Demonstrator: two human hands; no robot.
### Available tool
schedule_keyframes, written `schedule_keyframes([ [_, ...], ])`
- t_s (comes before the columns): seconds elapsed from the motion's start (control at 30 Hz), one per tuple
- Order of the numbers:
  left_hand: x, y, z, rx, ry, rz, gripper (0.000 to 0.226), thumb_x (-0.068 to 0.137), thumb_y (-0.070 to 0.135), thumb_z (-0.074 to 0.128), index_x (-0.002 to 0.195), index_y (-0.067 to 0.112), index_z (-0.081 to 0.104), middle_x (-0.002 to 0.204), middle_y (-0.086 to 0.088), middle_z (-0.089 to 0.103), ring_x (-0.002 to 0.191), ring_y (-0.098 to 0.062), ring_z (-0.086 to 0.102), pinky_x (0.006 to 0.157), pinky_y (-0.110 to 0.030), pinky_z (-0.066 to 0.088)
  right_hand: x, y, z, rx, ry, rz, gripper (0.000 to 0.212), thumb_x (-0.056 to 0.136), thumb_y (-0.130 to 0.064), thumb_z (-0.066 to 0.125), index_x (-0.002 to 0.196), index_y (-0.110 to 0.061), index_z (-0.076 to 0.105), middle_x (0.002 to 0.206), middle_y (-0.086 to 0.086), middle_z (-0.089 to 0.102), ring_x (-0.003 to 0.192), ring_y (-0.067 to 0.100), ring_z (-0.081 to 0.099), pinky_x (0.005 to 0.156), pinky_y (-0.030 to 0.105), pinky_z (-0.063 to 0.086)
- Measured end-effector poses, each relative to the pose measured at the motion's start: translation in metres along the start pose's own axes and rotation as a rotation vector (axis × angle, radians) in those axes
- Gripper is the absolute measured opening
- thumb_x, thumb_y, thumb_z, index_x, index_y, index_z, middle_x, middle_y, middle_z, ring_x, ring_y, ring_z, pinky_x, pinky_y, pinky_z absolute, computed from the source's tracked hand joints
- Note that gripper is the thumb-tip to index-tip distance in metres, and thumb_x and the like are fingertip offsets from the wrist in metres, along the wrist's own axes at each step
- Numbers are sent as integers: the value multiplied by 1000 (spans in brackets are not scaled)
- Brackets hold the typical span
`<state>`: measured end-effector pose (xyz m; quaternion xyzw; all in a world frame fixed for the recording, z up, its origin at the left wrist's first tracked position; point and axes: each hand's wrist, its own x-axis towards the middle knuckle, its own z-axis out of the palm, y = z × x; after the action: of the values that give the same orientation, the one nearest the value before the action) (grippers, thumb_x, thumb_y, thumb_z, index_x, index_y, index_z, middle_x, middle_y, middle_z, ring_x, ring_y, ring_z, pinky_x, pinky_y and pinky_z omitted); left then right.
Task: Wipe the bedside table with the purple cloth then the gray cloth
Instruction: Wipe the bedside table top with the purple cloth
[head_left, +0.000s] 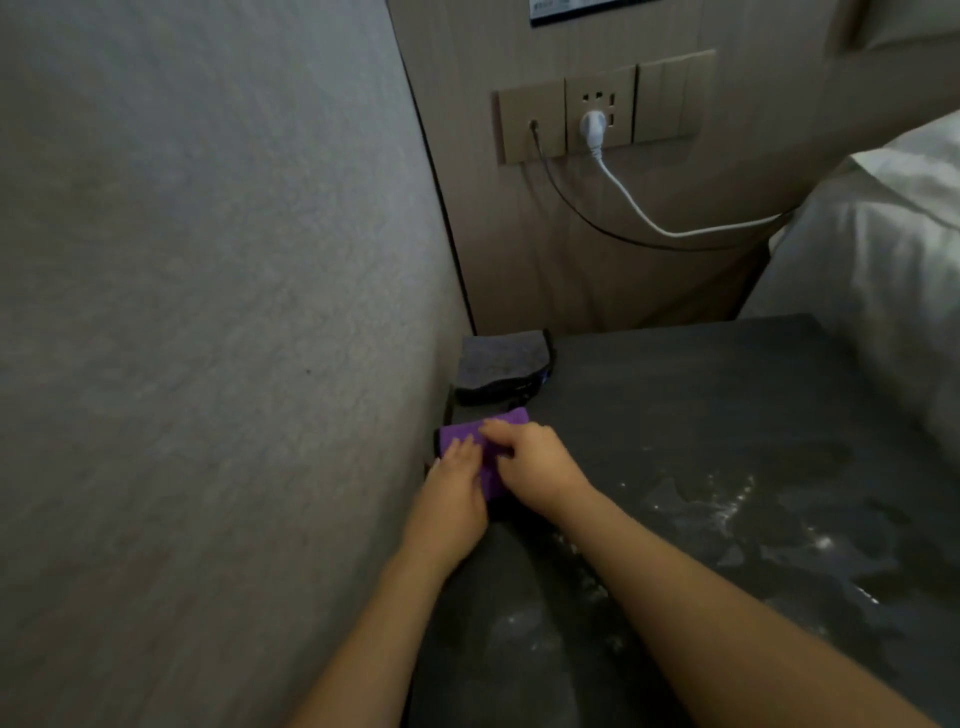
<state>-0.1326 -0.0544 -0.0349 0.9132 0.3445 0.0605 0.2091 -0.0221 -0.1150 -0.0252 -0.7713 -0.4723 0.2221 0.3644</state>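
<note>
The dark bedside table (701, 415) fills the lower right, with wet streaks and white smears across its right half. A folded purple cloth (470, 434) lies at the table's left edge, against the wall. My left hand (452, 488) rests flat on its near left part, fingers laid on the fabric. My right hand (530, 457) lies over its right side, fingers curled onto the cloth. Behind it, in the back left corner, sits a folded gray cloth (501, 366) that neither hand touches.
A textured wall (208, 312) runs close along the left. A socket panel (602, 106) on the back wall holds a white plug with its cable and a dark cable, both leading right. White bedding (883, 270) borders the table's right side.
</note>
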Motion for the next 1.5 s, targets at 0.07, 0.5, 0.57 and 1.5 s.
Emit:
schedule_keyframes([
  [0.07, 3, -3, 3, 148, -84, 8, 57, 97, 9, 33, 152, 9, 20, 160, -9, 16, 149, -21, 13, 121, -30, 10, -6, -5, 5, -289, -98, -60, 43, 92, -4, 42, 134, -9, 50, 146, 10, 44, 134, 23, 42, 110, 28, 31],
  [0.5, -4, 8, -14, 485, -277, 94, 66, 95, 19, 35, 151, -1, 6, 160, -21, 4, 149, -30, 3, 122, -34, 4, -19, -13, 2, -607, -332, -58, 60, 95, -15, 36, 150, -7, 12, 160, 11, 11, 148, 20, 11, 120, 30, 11],
  [0.57, -8, 8, -13, 471, -280, 92, 66, 95, 17, 36, 150, -2, 6, 159, -21, 4, 149, -30, 4, 122, -34, 4, -20, -16, 0, -622, -347, -43, 60, 96, -15, 35, 150, -7, 12, 160, 10, 9, 148, 19, 10, 120, 31, 11],
  [1.5, 30, 190, 64, 356, -358, 293, 65, 99, 18, 36, 150, -1, 1, 160, -20, -1, 149, -32, 0, 121, -39, 5, -83, 105, -144, -672, -166, 201, 59, 97, -25, 37, 150, -19, 14, 160, -1, 12, 147, 10, 13, 119, 29, 16],
])
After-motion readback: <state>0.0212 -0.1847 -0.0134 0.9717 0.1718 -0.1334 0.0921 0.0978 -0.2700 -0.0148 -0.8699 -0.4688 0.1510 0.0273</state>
